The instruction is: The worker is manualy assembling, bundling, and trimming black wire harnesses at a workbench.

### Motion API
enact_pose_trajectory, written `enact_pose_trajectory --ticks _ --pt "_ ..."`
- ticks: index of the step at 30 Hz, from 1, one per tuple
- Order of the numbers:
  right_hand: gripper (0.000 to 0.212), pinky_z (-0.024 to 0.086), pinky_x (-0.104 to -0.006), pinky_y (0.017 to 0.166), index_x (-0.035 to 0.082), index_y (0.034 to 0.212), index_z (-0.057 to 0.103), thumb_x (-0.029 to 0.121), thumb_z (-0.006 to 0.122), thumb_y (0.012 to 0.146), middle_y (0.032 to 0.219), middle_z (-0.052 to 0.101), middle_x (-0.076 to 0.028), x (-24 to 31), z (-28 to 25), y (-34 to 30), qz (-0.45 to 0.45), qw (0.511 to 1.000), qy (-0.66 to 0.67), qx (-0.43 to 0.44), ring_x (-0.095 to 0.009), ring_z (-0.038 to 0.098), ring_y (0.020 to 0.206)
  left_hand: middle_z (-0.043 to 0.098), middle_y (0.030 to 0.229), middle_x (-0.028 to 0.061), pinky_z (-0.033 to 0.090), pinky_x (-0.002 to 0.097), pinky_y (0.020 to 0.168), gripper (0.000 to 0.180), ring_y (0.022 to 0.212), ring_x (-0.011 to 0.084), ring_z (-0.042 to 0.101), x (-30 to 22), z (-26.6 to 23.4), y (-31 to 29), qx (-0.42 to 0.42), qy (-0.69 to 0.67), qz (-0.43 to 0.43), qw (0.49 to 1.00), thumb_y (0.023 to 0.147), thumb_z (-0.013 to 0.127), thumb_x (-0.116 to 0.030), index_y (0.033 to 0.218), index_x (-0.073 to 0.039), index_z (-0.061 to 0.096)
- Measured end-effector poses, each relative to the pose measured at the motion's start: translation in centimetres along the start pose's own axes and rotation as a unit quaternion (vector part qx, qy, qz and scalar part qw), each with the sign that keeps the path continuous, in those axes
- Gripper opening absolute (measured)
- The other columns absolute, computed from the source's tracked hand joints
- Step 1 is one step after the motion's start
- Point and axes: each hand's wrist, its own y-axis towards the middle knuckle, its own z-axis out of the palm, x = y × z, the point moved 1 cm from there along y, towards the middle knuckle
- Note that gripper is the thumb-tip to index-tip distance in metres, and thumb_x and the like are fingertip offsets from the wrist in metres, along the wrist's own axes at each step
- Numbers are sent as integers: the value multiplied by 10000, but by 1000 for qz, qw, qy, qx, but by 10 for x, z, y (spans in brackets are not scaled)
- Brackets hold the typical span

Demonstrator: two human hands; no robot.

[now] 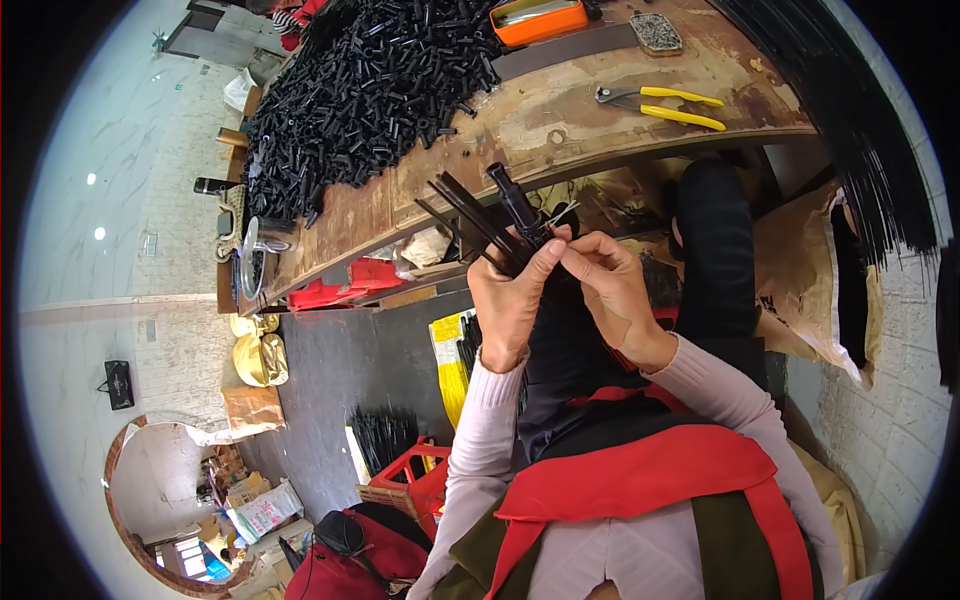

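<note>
- Worn wooden bench (pixel 560 125) carried a heap of short black tubes (pixel 360 90) and yellow-handled pliers (pixel 665 103).
- Below the bench, left hand (pixel 512 300) gripped thin black strips (pixel 480 220).
- Right hand (pixel 610 285) pinched them.

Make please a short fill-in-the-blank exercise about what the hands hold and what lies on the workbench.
1. The left hand grips a bundle of thin ____ rods.
2. The pliers on the wooden workbench have ____ handles.
3. The tray at the bench's far edge is ____.
4. The right hand meets the left hand in front of the ____.

Missing words: black; yellow; orange; workbench
</note>
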Motion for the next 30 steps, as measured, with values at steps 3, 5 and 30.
enact_pose_trajectory --ticks 3,5,30 --pt "33 457 -221 862 3 955 660 12 649 926 938 668 -23 6 0 0 21 999 24 8 -66 605 891 729 963 95 528 254 806 177 873 124 666 -6 8 -4 -11 46 23 999 856 738 -7 1011 57 682" --pt "37 456 -226 874 4 961 658 12 646 927 957 670 -28 15 3 -4 24 999 35 17 -72 606 905 733 952 92 532 248 788 170 854 115 668 -4 13 -7 -27 81 38 996 857 733 -3 1006 59 682" --pt "44 440 -219 904 21 947 606 17 648 934 1031 631 -11 2 -1 -10 -62 995 -81 11 -61 566 984 689 1143 161 462 340 994 335 1097 219 636 -2 -3 3 144 70 -4 987 979 601 -161 1217 74 611"
